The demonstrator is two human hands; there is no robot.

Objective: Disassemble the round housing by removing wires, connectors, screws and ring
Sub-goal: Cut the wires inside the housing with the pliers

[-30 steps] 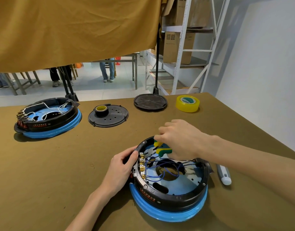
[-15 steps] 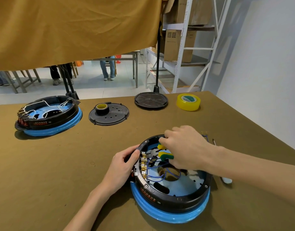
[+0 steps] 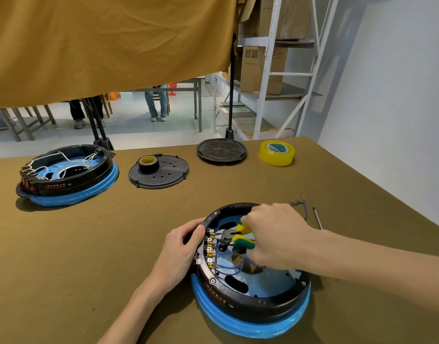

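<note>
Beside housing [image 3: 250, 301], blue wires [image 3: 299, 206] newly visible.

My left hand [image 3: 181, 247] and right hand [image 3: 275, 234] are both bare, and so are my wrists. My left forearm [image 3: 139, 301] is bare along all of its length that shows, up to where the bottom of the frame cuts it off over the near edge of the desk. My right forearm [image 3: 374, 259] is bare too, as far as the right side of the frame. Both forearms are slim and smooth. My left thumbnail [image 3: 201, 227] is trimmed short and plain. The knuckles stand out as a low ridge across the back of my right hand.
</note>
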